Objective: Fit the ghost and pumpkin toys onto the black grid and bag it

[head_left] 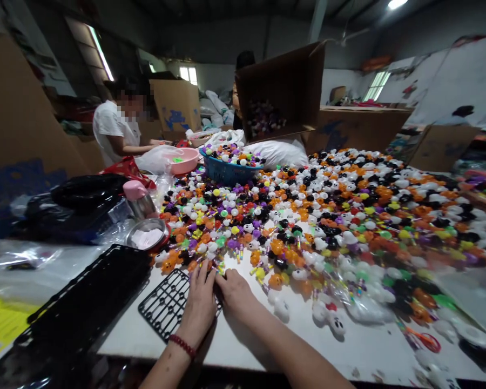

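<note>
A black plastic grid rack (167, 302) lies on the white table just in front of me. Over its right part is my left hand (202, 297), with a dark red bead bracelet (182, 346) at the wrist. Its fingers bend down together at the edge of the toy pile, and what is under them is hidden. Close against it, my right hand (235, 292) has its fingers curled in at the rack's right edge; anything in its grip cannot be made out. Small pumpkin, ghost and other round toys (277, 247) in orange, white, black, purple and green spread beyond both hands.
A blue basin (230, 172) heaped with toys stands behind the pile, beside a pink basin (184, 161). Black trays (93, 292), a steel bowl (146, 233) and a pink-lidded cup (135, 195) are left. A person (115, 127) works there; a tilted carton (281, 86) is behind.
</note>
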Tool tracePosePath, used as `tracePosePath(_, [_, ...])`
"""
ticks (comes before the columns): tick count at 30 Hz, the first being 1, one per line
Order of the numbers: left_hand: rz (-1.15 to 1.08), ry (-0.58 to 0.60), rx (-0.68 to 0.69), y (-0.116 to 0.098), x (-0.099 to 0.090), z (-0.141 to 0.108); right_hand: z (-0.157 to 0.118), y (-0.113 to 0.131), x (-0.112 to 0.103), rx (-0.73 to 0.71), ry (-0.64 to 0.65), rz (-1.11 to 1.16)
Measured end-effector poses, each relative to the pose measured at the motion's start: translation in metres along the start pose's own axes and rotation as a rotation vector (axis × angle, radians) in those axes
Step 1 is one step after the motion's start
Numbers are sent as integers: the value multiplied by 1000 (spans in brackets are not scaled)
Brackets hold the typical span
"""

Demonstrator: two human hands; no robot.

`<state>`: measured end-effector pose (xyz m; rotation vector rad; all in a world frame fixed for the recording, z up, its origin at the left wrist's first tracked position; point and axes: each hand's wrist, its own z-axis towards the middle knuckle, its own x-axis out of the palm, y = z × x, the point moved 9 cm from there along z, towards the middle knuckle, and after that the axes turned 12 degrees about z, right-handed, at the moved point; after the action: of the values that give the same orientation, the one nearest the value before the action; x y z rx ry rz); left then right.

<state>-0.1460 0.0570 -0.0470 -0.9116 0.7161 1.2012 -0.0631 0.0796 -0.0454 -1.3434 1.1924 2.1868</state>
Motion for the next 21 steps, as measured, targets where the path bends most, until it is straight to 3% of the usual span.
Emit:
tracePosePath(3, [-21, 106, 83, -4, 8, 7, -8, -22, -26, 125, -57, 121])
tracePosePath(6, [1, 122, 141, -22, -3, 26, -29, -42, -64, 217, -220, 435])
tracePosePath(9, [104, 48, 89, -41, -22, 65, -57, -67, -80, 405, -312, 835])
tracePosePath(11, [139, 62, 119, -60, -20, 100, -75, -79, -83, 503, -349, 1018])
tracePosePath(16, [172, 225, 257, -98, 35, 182, -101, -97, -82, 552, -425, 1252])
tracePosePath(21, [116, 361, 320, -105, 85, 211, -119, -105, -70, 613, -505, 1480])
